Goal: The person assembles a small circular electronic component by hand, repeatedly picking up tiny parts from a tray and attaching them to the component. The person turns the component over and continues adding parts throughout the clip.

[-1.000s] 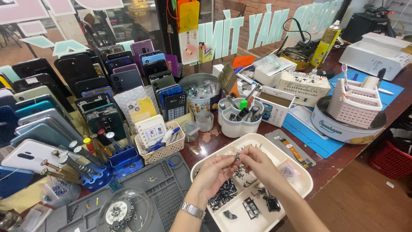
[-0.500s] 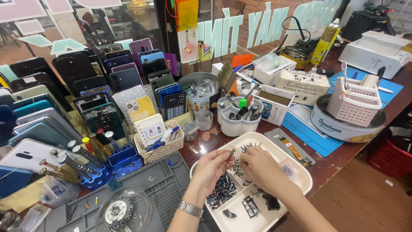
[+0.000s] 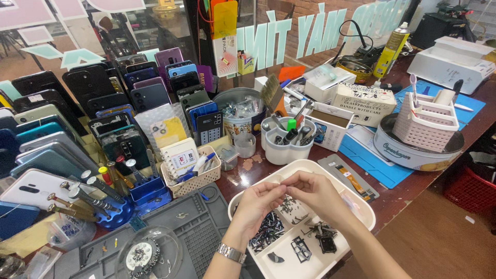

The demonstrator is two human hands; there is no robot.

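My left hand point(image 3: 259, 204) and right hand point(image 3: 315, 192) meet fingertips together over the white tray point(image 3: 356, 206); what they pinch I cannot tell.

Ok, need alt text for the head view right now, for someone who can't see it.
Two bare hands, left hand and right hand, meet fingertip to fingertip over a white compartment tray of small dark parts on a cluttered repair bench. Rows of phones and a white tool cup stand behind.

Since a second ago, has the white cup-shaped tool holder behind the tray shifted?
No. The white tool holder sits in the same spot, just behind the white divided tray and beside the metal tin. Only the hands moved slightly.
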